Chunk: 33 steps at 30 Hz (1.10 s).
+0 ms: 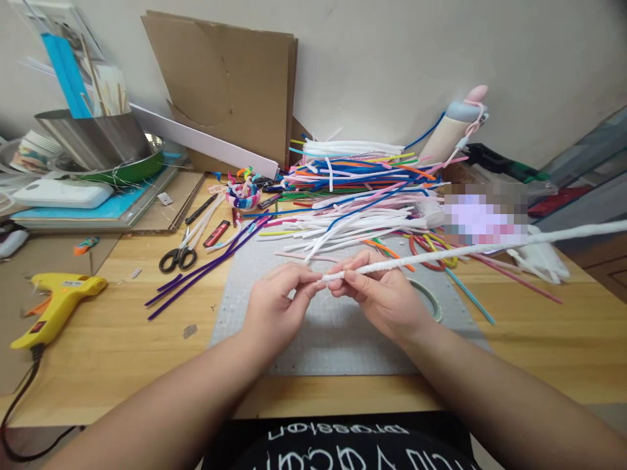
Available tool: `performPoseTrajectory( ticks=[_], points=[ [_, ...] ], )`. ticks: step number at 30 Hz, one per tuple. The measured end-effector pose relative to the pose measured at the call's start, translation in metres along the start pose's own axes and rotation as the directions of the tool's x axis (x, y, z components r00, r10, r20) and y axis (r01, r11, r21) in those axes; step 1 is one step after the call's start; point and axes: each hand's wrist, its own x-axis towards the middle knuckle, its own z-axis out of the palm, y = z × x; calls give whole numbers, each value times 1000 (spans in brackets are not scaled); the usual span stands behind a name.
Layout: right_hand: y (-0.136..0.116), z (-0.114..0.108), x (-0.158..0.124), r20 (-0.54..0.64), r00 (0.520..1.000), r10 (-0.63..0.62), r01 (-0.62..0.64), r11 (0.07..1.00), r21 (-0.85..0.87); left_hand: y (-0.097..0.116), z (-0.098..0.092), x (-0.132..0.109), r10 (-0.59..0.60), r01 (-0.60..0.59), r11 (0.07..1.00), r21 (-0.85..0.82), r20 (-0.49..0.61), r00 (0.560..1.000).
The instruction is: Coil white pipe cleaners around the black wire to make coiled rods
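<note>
Fingertips of your left hand [277, 297] and right hand [379, 294] meet above the grey cutting mat [333, 339]. Each grip is clenched on the near end of a white pipe cleaner [441, 256], which runs from your fingers out to the right edge of the view, held clear of the counter [122, 339]. Behind your hands, a loose heap of coloured pipe cleaners [353, 186] spreads over the mat's far edge, and a few purple pipe cleaners [206, 267] trail off its left corner. A tape ring [435, 301] lies on the mat just beside your right wrist, partly hidden by it. Far left, a steel pot [93, 140] holds blue sheets [63, 72] and wooden sticks [98, 85]. It touches a green bowl [140, 170], whose contents you cannot make out. Scissors [179, 258] lie left of the mat, and a yellow glue gun [59, 297] rests near the counter's left edge.
</note>
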Motion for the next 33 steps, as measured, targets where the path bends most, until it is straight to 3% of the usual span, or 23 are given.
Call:
performPoseTrajectory(
  ticks=[1, 3, 5, 7, 10, 11, 12, 13, 15, 18, 21, 23, 25, 28, 31, 33],
  points=[
    [0, 0, 0, -3, 1000, -3, 3, 1000, -1, 1, 0, 1, -121, 121, 989, -80, 14, 993],
    [0, 0, 1, 0, 1000, -8, 8, 1000, -12, 2, 1, 4, -347, 358, 897, -260, 89, 934],
    [-1, -1, 2, 20, 1000, -4, 4, 1000, -27, 1, 0, 7, -462, 503, 758, -417, 202, 864],
    [-1, -2, 2, 56, 998, 6, -4, 999, -34, -3, -2, 9, -504, 616, 575, -539, 360, 785],
    [-1, -3, 2, 112, 993, 26, -25, 1000, -8, -7, -4, 12, -466, 803, 124, -583, 680, 566],
    [-1, -3, 1, 119, 992, 35, -36, 999, 9, -8, -4, 12, -426, 825, 1, -566, 746, 512],
    [-1, -2, 0, 117, 992, 43, -46, 999, 25, -8, -3, 12, -399, 824, -67, -563, 772, 495],
    [-1, -2, 0, 105, 993, 49, -53, 998, 38, -8, -3, 11, -394, 807, -77, -585, 761, 515],
    [-1, -1, -1, 65, 996, 56, -60, 997, 56, -7, 0, 10, -423, 747, 40, -664, 666, 614],
    [0, 0, -1, 9, 997, 72, -72, 993, 95, -5, 4, 8, -440, 628, 359, -691, 468, 767],
    [2, 0, 0, -55, 991, 120, -111, 983, 149, -4, 5, 4, -393, 456, 735, -501, 232, 890],
    [4, 0, 1, -93, 983, 161, -141, 972, 189, -5, 5, 1, -264, 281, 921, -271, 98, 960],
    [5, 0, 2, -110, 973, 201, -171, 958, 231, -8, 4, -1, -70, 72, 995, -62, 34, 997],
    [5, 1, 2, -102, 965, 240, -204, 938, 279, -12, 3, -2, 159, -160, 980, 119, 14, 987],
    [4, 2, 1, -68, 969, 236, -207, 936, 285, -11, 2, -2, 223, -221, 963, 155, 4, 975],
    [3, 2, 0, -48, 975, 216, -196, 946, 258, -6, 1, -2, 137, -137, 982, 126, 10, 990]
  ],
)
